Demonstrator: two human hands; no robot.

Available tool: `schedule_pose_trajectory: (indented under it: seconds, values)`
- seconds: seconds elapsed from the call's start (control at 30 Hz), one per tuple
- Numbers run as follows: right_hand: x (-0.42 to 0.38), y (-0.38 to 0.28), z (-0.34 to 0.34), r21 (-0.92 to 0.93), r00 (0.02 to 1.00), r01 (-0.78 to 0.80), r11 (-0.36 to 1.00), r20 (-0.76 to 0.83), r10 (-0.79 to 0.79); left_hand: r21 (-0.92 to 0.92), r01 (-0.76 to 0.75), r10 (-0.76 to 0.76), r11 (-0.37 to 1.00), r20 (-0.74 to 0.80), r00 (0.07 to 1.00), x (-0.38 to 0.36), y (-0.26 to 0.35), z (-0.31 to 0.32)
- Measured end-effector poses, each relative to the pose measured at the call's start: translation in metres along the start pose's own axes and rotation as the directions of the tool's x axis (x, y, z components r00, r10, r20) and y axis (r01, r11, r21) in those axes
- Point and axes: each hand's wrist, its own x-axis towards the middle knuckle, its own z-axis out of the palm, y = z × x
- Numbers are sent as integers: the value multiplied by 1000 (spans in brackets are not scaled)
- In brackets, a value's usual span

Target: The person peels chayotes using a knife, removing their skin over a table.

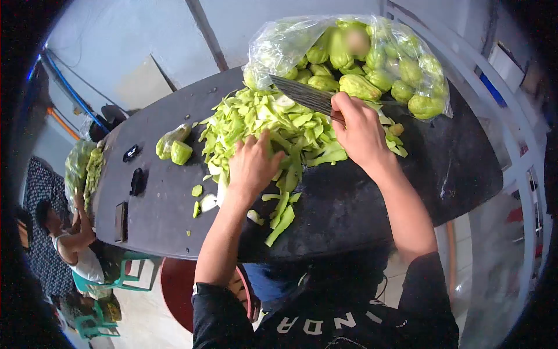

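My right hand (pixel 358 129) is closed round the handle of a knife (pixel 305 95), its dark blade pointing up and left over the far side of a heap of cut chayote (pixel 273 119). My left hand (pixel 254 160) rests on the near left of that heap, thumb and fingers apart; the fingertips partly sink among the pieces. Just beyond the knife lies a clear plastic bag (pixel 270 43) full of whole green chayotes (pixel 358 87). Left of the heap sit some larger chayote pieces (pixel 181 152). Loose strips (pixel 282 224) lie near the table's front edge.
The dark table (pixel 349 203) has a rounded edge. On its left are small black objects (pixel 136 181) and a dark rectangular item (pixel 121 221). A red tub (pixel 177 291) stands below. Another person (pixel 78 247) sits at far left near bagged greens (pixel 75 166). White railings (pixel 514 145) run right.
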Motion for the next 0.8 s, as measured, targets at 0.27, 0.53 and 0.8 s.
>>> schedule_pose_trajectory:
  seconds: [0.27,0.53,0.8]
  values:
    - [2,-23,1,203,978,-209,956,28,208,-195,71,-29,978,210,977,11,-25,13]
    - [10,-64,2,333,985,-172,927,26,173,-766,326,-101,-554,451,887,81,-26,-31]
    - [19,-60,20,188,985,68,980,-171,-36,-639,159,-156,-753,408,900,102,20,-57]
